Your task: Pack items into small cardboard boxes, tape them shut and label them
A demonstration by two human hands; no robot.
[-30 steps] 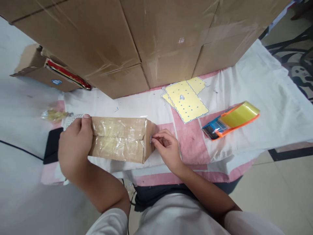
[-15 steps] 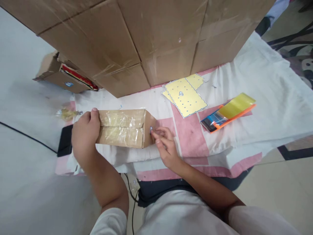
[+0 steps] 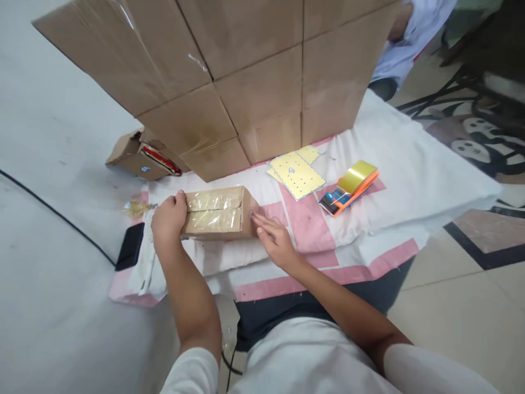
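Note:
A small cardboard box [image 3: 214, 212], its top seam covered with shiny clear tape, lies on the cloth in front of me. My left hand [image 3: 169, 219] is wrapped round its left end. At the opposite end, my right hand [image 3: 275, 241] rests its stretched fingertips against the box's side face, on a small bluish mark that looks like a sticker and is mostly covered. To the right sit yellow sheets [image 3: 297, 175] with wavy blue outlines and dots. Beyond them is an orange tape dispenser [image 3: 356, 191] with a wide yellowish roll.
Large stacked cartons [image 3: 258, 98] wall off the back. An opened carton [image 3: 143, 161] with something red inside stands at back left. A black phone [image 3: 130, 246] lies at the left edge near a cable [image 3: 61, 216]. Another person's sleeve [image 3: 414, 41] shows behind the cartons.
My view has shifted, so the cartons and the other person show differently. The right fingers have straightened and lie flatter on the box's end. The left hand keeps its hold.

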